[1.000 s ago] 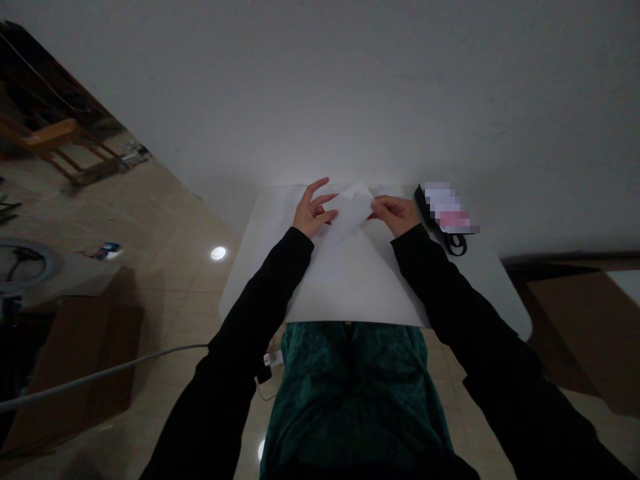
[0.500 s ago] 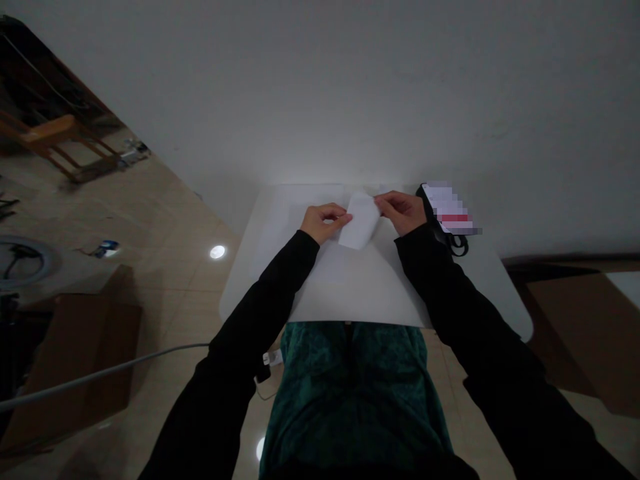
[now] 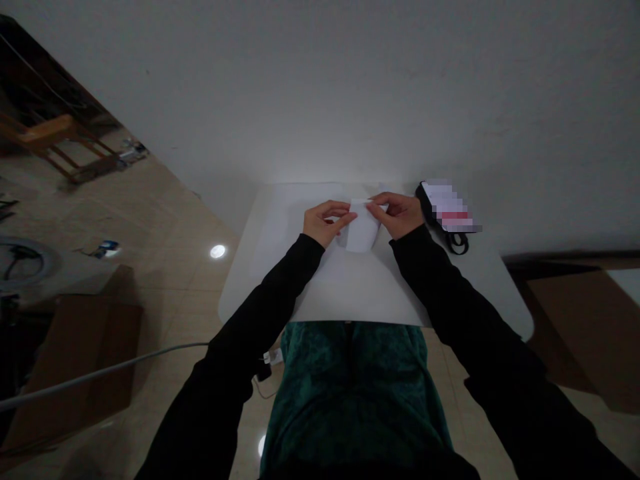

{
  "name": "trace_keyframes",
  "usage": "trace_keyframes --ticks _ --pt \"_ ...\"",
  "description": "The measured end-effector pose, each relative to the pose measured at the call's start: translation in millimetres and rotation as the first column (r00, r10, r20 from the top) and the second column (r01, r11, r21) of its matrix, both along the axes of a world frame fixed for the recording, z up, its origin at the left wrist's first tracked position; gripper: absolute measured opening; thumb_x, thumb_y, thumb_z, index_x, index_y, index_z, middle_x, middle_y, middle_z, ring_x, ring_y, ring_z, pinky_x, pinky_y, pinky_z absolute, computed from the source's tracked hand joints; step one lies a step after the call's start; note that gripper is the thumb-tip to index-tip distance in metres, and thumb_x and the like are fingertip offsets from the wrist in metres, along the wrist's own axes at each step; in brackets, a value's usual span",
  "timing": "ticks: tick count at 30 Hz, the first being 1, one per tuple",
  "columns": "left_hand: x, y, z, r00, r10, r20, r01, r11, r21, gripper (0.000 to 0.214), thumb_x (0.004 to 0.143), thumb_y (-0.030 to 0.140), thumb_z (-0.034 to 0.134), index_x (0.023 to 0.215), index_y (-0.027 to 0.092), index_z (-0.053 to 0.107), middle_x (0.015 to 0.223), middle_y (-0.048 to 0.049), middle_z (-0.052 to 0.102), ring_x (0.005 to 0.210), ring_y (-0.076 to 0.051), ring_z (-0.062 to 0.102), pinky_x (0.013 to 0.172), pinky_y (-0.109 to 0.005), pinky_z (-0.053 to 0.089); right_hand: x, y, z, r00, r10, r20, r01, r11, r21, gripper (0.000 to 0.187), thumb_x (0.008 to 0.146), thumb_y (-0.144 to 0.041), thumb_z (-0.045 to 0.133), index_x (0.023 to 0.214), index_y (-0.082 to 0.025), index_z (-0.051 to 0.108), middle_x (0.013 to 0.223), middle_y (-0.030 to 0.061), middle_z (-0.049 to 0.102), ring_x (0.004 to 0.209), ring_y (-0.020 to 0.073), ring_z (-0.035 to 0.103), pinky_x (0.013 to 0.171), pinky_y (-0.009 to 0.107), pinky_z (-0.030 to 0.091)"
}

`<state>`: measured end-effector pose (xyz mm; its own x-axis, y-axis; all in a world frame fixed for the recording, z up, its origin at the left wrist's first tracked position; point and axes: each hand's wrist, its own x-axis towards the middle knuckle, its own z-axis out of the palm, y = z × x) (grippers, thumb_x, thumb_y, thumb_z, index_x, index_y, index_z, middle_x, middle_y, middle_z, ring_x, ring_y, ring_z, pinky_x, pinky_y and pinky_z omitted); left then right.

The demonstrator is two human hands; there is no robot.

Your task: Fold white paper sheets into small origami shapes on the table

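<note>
A small folded piece of white paper (image 3: 361, 230) is held up over the far half of the white table (image 3: 280, 280). My left hand (image 3: 325, 221) pinches its upper left edge with curled fingers. My right hand (image 3: 397, 213) pinches its upper right edge. The two hands are close together, almost touching above the paper. Beneath them a larger white sheet (image 3: 350, 280) lies flat on the table.
A black strapped object with a blurred patch (image 3: 450, 217) lies at the table's far right, beside my right wrist. A white wall stands behind the table. Left of it are a tiled floor, a cardboard box (image 3: 70, 360), a grey cable (image 3: 100, 373) and a wooden chair (image 3: 50, 143).
The paper went from a wide lifted flap to a narrow folded piece. My left hand's fingers closed from spread to a pinch, and both hands drew closer together.
</note>
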<state>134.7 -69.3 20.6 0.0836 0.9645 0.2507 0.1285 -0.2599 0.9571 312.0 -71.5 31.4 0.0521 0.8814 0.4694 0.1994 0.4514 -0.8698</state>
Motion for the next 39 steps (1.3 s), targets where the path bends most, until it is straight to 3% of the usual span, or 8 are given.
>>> trace_keyframes --ticks 9,14,18,23,26,29,39 --pt "5.2 -3.3 -5.1 0.997 -0.042 0.064 0.04 0.999 0.024 0.039 0.07 0.05 0.075 0.086 0.015 0.07 0.073 -0.0046 0.071 0.059 -0.012 0.064 0.042 -0.019 0.046 -4.5 -10.0 3.6 0.999 -0.035 0.038 0.03 0.992 0.119 0.016 0.074 -0.037 0.073 0.069 -0.023 0.067 0.075 0.0026 0.071 0.071 0.0182 0.064 0.071 0.036 0.053" --pt "8.3 -11.9 5.1 0.997 0.059 0.058 -0.065 0.991 0.113 0.037 0.073 0.046 0.075 0.099 0.02 0.071 0.089 -0.0051 0.071 0.075 -0.014 0.067 0.047 -0.018 0.048 -6.4 -16.6 12.2 0.999 -0.026 0.04 0.02 0.991 0.132 0.014 0.075 -0.033 0.073 0.068 -0.023 0.065 0.082 0.0034 0.072 0.077 0.0189 0.067 0.076 0.037 0.054" --pt "9.6 -15.9 10.8 0.997 0.054 0.063 -0.065 0.982 0.176 0.039 0.074 0.043 0.076 0.107 0.022 0.07 0.1 -0.0067 0.07 0.084 -0.015 0.067 0.05 -0.016 0.049 -3.3 -16.5 14.1 0.993 0.011 0.115 -0.026 0.992 0.127 0.013 0.075 -0.032 0.074 0.07 -0.023 0.066 0.08 0.0029 0.072 0.076 0.0179 0.066 0.075 0.035 0.053" --pt "11.0 -12.6 6.3 0.988 0.044 0.151 -0.071 0.981 0.179 0.031 0.071 0.044 0.078 0.089 0.019 0.075 0.08 -0.0037 0.071 0.066 -0.012 0.066 0.045 -0.018 0.049 -2.9 -12.3 10.0 0.986 -0.038 0.165 0.006 0.982 0.188 0.014 0.078 -0.034 0.07 0.071 -0.022 0.067 0.073 -0.0001 0.071 0.07 0.0154 0.066 0.069 0.031 0.052" --pt "11.6 -11.6 5.4 0.974 0.058 0.217 -0.092 0.984 0.151 0.035 0.066 0.043 0.082 0.091 0.019 0.074 0.076 -0.0027 0.072 0.058 -0.01 0.064 0.043 -0.019 0.048 -4.6 -11.3 7.9 0.982 -0.103 0.159 0.061 0.966 0.25 0.013 0.077 -0.033 0.071 0.07 -0.022 0.067 0.07 -0.0023 0.071 0.064 0.014 0.065 0.064 0.03 0.051" --pt "12.4 -14.3 8.5 0.967 0.062 0.247 -0.093 0.989 0.116 0.042 0.063 0.042 0.084 0.097 0.02 0.074 0.074 -0.0028 0.073 0.055 -0.01 0.063 0.044 -0.02 0.049 -6.1 -12.8 8.0 0.982 -0.133 0.134 0.088 0.95 0.299 0.012 0.076 -0.031 0.072 0.069 -0.022 0.067 0.068 -0.0025 0.071 0.062 0.0135 0.064 0.061 0.029 0.051" --pt "18.1 -11.8 10.1 0.92 -0.011 0.391 -0.012 0.998 0.056 0.03 0.054 0.04 0.089 0.071 0.019 0.076 0.064 -0.0013 0.071 0.052 -0.007 0.059 0.052 -0.022 0.049 -5.7 -19.8 12.0 0.956 -0.225 0.191 0.144 0.92 0.365 0.014 0.076 -0.031 0.073 0.069 -0.022 0.066 0.067 -0.0022 0.07 0.056 0.0119 0.061 0.056 0.027 0.048"
